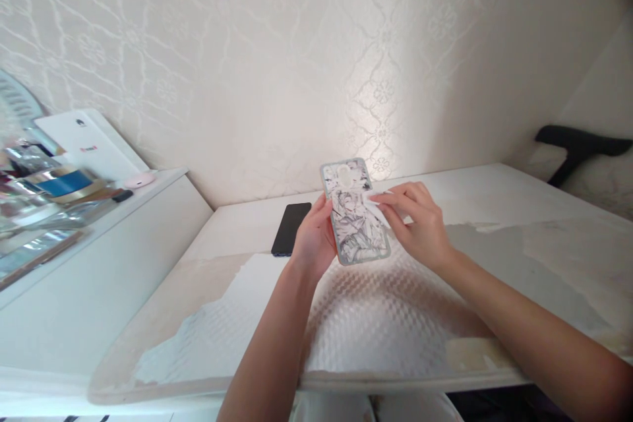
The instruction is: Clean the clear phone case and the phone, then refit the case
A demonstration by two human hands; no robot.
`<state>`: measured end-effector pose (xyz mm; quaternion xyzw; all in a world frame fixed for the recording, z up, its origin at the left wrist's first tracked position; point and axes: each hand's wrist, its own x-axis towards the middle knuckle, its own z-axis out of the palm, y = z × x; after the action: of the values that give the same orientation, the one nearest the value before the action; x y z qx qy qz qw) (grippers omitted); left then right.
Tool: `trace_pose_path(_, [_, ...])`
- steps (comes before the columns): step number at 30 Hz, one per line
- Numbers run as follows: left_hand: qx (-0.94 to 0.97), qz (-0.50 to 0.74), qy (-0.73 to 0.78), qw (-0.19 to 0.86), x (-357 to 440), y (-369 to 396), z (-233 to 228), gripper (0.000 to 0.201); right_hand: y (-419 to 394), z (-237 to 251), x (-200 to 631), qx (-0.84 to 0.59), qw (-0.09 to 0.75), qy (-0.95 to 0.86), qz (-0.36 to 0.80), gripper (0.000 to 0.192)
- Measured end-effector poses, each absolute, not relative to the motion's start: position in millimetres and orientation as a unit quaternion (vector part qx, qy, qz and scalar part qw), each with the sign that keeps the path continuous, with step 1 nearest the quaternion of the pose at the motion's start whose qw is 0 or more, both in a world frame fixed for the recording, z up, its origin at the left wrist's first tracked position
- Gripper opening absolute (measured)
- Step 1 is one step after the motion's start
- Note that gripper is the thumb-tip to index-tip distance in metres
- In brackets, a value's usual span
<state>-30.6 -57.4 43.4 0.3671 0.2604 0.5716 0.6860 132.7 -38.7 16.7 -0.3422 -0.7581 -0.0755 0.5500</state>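
Observation:
My left hand [316, 231] is closed round the left edge of a phone case [353, 231], holding it tilted above the table. The case has a grey-blue rim and a black-and-white drawn picture on its face. Pinched in the fingers of my right hand [418, 217] is a small white wipe [376, 209], which lies against the right side of the case. Behind my left wrist a black smartphone [291, 227] rests flat on the table, partly covered by that hand.
A white table [237, 224] with a transparent, wrinkled cover spreads under my arms. On the left, a raised white cabinet [123, 237] carries a white box [91, 142], a roll of tape [64, 183] and a pink rounded item [139, 180]. A black chair part [576, 145] stands at the right.

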Motion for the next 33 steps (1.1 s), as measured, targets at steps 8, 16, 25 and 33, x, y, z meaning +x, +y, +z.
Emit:
trace_pose_path(8, [0.444,0.401,0.279,0.751,-27.2,-66.0,38.8,0.040,-29.0,18.0,143.0,-0.419,0.601,-0.673,-0.102,0.017])
trace_pose_path(16, [0.392,0.495,0.295,0.718,-25.2,-58.0,35.5,0.032,-40.8,10.0,127.3,-0.313,0.481,-0.818,-0.031,0.017])
trace_pose_path(25, [0.309,0.617,0.395,0.606,-38.8,-32.9,13.8,0.020,-53.0,9.4,116.1,-0.225,0.362,-0.904,0.041,0.019])
trace_pose_path(33, [0.370,0.512,0.487,0.603,-38.1,-26.6,-7.6,0.026,-46.0,6.2,121.9,-0.255,0.430,-0.866,0.016,0.020])
